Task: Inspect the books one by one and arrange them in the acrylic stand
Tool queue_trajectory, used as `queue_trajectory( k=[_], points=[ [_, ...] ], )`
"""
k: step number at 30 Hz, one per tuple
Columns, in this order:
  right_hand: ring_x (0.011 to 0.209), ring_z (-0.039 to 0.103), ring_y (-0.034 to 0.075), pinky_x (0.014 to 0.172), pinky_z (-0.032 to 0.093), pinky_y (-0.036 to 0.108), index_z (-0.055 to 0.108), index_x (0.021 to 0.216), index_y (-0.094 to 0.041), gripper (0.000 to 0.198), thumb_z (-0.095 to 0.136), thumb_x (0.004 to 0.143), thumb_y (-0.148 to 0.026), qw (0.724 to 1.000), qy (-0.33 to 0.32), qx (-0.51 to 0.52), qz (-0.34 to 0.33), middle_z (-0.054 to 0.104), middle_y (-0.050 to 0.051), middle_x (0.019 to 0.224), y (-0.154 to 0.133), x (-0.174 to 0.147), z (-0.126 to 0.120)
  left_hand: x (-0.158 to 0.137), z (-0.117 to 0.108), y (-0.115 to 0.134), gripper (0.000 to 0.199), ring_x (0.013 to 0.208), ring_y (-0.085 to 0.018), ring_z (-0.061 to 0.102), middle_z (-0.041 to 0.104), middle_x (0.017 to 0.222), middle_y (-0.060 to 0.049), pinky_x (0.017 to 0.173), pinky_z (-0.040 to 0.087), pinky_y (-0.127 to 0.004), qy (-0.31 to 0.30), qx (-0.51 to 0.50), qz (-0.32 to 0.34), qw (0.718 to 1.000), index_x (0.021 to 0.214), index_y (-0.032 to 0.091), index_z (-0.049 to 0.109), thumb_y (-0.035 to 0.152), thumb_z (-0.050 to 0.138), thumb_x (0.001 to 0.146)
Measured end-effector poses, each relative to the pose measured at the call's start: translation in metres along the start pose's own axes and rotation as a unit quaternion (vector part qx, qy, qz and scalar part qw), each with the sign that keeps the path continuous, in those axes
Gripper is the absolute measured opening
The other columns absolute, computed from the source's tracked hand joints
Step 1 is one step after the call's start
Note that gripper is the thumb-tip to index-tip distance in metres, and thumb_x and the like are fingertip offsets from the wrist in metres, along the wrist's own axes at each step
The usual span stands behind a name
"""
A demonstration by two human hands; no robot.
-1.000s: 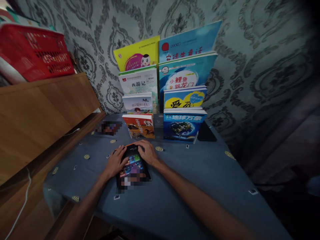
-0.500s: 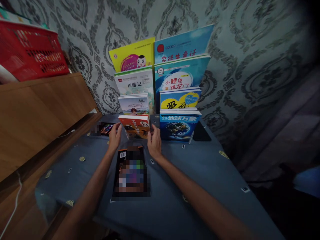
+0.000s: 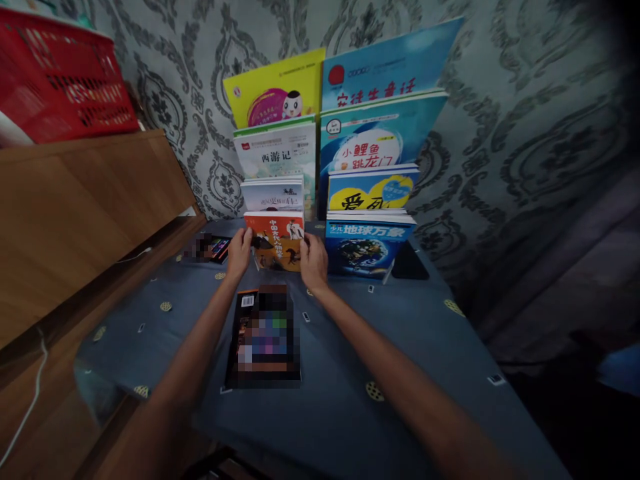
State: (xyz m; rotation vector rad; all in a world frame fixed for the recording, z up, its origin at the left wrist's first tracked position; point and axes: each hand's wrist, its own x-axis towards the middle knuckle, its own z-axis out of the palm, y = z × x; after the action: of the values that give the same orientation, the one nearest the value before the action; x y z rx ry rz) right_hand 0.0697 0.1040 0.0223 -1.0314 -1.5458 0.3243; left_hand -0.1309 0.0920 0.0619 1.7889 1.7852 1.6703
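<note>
An orange-red book [image 3: 276,243] stands upright at the front of the left row of books. My left hand [image 3: 240,250] grips its left edge and my right hand [image 3: 315,259] grips its right edge, fingers closed on both sides. Behind it rise a pale blue book [image 3: 273,195], a white-green book [image 3: 277,155] and a yellow book [image 3: 275,87]. Beside my right hand, the right row begins with a blue book with a globe [image 3: 367,250], backed by a blue-yellow book [image 3: 373,190], a teal book [image 3: 385,137] and a tall blue book [image 3: 390,70].
A black-covered book [image 3: 240,340], partly pixelated, lies flat on the dark cloth-covered table [image 3: 350,360]. Another dark item [image 3: 220,249] lies at the left, and a black flat object [image 3: 410,261] at the right. A red basket [image 3: 65,80] sits on a wooden cabinet [image 3: 90,200].
The orange-red book has gone from leaning back to more upright, its cover now facing me. Both hands still hold its sides. The view has shifted slightly.
</note>
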Motion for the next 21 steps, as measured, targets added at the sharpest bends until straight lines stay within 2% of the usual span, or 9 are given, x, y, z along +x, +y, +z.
queue_trajectory(
  k=[4,11,17,21],
  points=[
    [0.101,0.064,0.026,0.089,0.05,0.038,0.057,0.115,-0.02,0.024,0.041,0.101,-0.03,1.0,0.02,0.004,0.018,0.07,0.012,0.109,0.0,0.006,0.001,0.011,0.004,0.004,0.039,0.064,-0.014,0.044,0.044,0.065,0.004,0.062,0.036,-0.025,0.0,0.025,0.023,0.999,0.068,0.023,0.04,0.041,0.044,0.102],
    [0.102,0.064,0.027,0.087,0.049,0.038,0.057,0.11,-0.022,0.021,0.038,0.101,-0.027,0.999,0.026,-0.029,0.037,0.07,0.012,0.109,-0.002,-0.004,0.003,0.008,0.006,0.003,0.036,0.063,-0.015,0.046,0.048,0.064,0.002,0.061,0.033,-0.027,-0.019,0.049,0.022,0.998,0.069,0.024,0.041,0.04,0.042,0.101],
    [0.104,0.064,0.026,0.09,0.049,0.037,0.059,0.114,-0.021,0.024,0.038,0.101,-0.027,0.999,0.037,-0.023,0.022,0.07,0.012,0.111,-0.005,-0.008,0.002,-0.002,0.004,0.005,0.045,0.061,-0.016,0.043,0.045,0.057,0.002,0.062,0.032,-0.028,0.015,0.07,0.021,0.997,0.062,0.024,0.041,0.047,0.044,0.1],
    [0.108,0.063,0.026,0.094,0.049,0.038,0.059,0.12,-0.019,0.03,0.038,0.101,-0.028,0.999,0.04,-0.014,0.017,0.069,0.014,0.116,-0.004,-0.011,0.002,-0.009,0.004,0.007,0.043,0.063,-0.016,0.047,0.052,0.063,0.001,0.065,0.036,-0.027,0.03,0.057,0.024,0.998,0.065,0.022,0.048,0.047,0.044,0.101]
  ],
)
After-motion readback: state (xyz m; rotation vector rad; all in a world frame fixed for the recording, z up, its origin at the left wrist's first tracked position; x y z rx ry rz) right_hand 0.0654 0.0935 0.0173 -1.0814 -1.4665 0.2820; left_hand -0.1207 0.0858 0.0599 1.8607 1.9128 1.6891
